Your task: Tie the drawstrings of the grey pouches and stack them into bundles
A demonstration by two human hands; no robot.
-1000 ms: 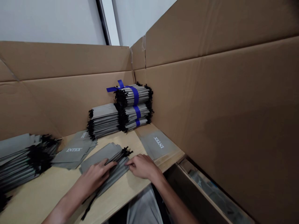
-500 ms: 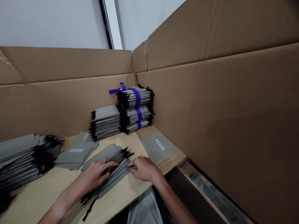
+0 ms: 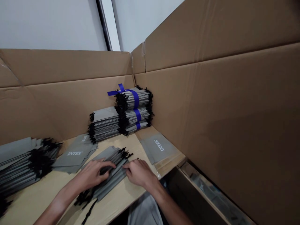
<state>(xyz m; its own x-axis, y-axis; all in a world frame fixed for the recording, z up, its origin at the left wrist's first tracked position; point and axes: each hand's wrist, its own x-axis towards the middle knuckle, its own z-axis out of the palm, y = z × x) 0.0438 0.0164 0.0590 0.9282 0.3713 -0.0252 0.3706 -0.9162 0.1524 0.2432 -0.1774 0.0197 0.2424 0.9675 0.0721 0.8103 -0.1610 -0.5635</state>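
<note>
My left hand (image 3: 92, 175) curls over a loose stack of grey drawstring bags (image 3: 112, 157) with black cords, and my right hand (image 3: 139, 172) grips the stack's right side. Black cords trail out beneath my left wrist. Beyond the hands, a bundle of grey bags bound with blue tape (image 3: 134, 109) stands in the corner. An unbound stack (image 3: 104, 122) sits against it. Flat bags printed INTEX (image 3: 75, 154) lie left of my left hand, and another INTEX bag (image 3: 157, 148) lies right of my right hand.
A tall, untaped pile of grey bags (image 3: 17, 159) lies at the far left on the light wooden table (image 3: 35, 187). Cardboard walls (image 3: 222, 93) rise along the back and right. An open box (image 3: 199, 197) sits below the right table edge.
My hands have drawn closer together around the stack, with my right hand sliding left. The black cords have bunched near my left wrist, and the view has shifted slightly.
</note>
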